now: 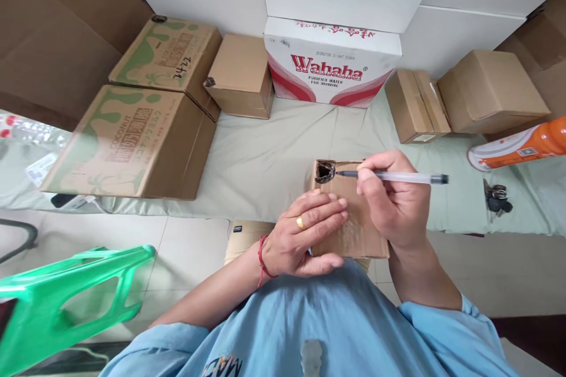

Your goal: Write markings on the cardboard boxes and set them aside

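Note:
A small brown cardboard box (354,232) lies at the near edge of the cloth-covered table, in front of my body. Its far left corner has a hole (326,172) with a dark, ragged rim. My left hand (305,227) rests flat on the box's top, fingers stretched out, a ring on one of them. Pinched in my right hand (393,197) is a pen (411,177) with a clear barrel and black tip. The tip points left, close to the hole's right edge; whether it touches the cardboard I cannot tell.
Coconut cartons (128,135) stand at the left beside a plain box (241,76). A white Wahaha carton (331,65) is at the back. More boxes (418,106), an orange bottle (522,144) and keys (497,197) lie right. A green stool (66,300) stands lower left.

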The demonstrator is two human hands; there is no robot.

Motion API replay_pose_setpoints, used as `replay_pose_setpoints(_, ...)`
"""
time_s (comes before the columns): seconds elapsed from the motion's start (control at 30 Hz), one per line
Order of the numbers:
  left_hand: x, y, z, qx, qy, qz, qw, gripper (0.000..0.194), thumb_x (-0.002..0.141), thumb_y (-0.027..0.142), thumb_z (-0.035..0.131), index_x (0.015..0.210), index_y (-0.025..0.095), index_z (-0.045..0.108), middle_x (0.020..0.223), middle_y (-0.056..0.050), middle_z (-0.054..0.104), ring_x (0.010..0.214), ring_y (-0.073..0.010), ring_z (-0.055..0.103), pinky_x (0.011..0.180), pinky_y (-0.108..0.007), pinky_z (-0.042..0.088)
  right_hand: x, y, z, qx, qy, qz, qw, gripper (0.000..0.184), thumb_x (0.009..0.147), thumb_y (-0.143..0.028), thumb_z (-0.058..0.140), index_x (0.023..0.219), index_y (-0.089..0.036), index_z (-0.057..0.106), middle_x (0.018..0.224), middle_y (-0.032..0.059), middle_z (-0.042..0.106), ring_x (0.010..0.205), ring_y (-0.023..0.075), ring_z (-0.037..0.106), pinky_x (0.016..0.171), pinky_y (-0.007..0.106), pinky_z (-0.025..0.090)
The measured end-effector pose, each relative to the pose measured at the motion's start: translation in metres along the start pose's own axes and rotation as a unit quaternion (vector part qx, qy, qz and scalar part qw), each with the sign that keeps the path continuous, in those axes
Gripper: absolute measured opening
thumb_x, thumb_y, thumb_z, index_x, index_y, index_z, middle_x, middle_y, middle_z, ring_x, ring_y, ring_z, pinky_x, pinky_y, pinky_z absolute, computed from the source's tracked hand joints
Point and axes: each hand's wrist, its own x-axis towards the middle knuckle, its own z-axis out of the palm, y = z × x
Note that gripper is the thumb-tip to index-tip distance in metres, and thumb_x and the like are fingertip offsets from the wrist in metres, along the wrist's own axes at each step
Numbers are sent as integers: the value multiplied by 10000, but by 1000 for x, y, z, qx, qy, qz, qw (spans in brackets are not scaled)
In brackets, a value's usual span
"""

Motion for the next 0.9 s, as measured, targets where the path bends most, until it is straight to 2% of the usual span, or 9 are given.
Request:
replay_pose_setpoints(0.1,-24,0,-2,22,15,-73,997,973,990,780,642,1740,215,385,1727,-227,473,1641,-386,432,1341,-568,397,-1,8,3,71,114,-6,991,149,1065,-362,657,979,-241,658,735,-45,630,560,104,545,538,246,422)
replay_pose_setpoints(0.2,-47,-1,-2,-53,-52,-223,972,1175,903,848,694,1800,275,196,1790,-247,341,1657,-467,375,1314,-654,403,-4,18,6,107,189,-7,976,144,1070,-397,670,1054,-255,653,775,-39,659,572,100,551,558,250,446)
replay_pose_setpoints(0.3,-57,-3,2,-124,-126,-303,936,1153,926,733,764,1802,287,163,1761,-243,387,1624,-471,424,1290,-651,446,-16,28,8,106,235,2,966,181,1110,-419,598,1194,-271,659,845,-20,733,592,109,594,598,272,510)
replay_pose_setpoints(0.4,-56,-3,7,-119,-126,-332,927,1117,927,581,834,1797,301,192,1784,-227,351,1644,-453,394,1316,-645,416,-34,35,6,69,285,12,956,237,1140,-410,535,1285,-266,653,902,6,783,629,131,659,615,295,558)
replay_pose_setpoints(0.5,-53,-4,10,-134,-107,-384,907,959,944,517,825,1754,310,354,1781,-193,378,1676,-434,341,1336,-641,385,-54,41,-4,34,306,19,951,203,1110,-409,601,1216,-245,655,1037,59,813,807,177,760,665,325,623)
replay_pose_setpoints(0.6,-51,-5,9,-239,-93,-470,845,832,959,499,792,1710,370,456,1818,-109,354,1705,-421,287,1295,-615,456,-71,44,-19,61,280,54,956,277,1092,-499,611,1211,-249,603,1302,132,791,1158,264,789,723,361,665)
replay_pose_setpoints(0.67,-50,-4,9,-328,-80,-517,787,793,958,507,772,1692,411,486,1838,-48,334,1711,-417,277,1291,-602,469,-78,44,-29,81,217,101,968,371,1074,-585,610,1229,-249,586,1383,157,765,1279,289,754,768,360,664)
replay_pose_setpoints(0.8,-40,-1,7,-460,-22,-534,709,761,1001,657,645,1695,385,493,1804,-37,412,1722,-422,251,1314,-624,442,-74,41,-37,45,55,167,983,403,955,-552,799,1125,-245,601,1239,118,810,925,195,787,709,280,608)
replay_pose_setpoints(0.9,-22,-1,0,-490,-10,-490,721,819,997,793,576,1701,391,465,1811,-30,396,1738,-413,198,1284,-617,487,-58,43,-33,53,32,119,991,326,964,-478,790,1051,-258,566,1199,89,806,821,160,748,697,276,594)
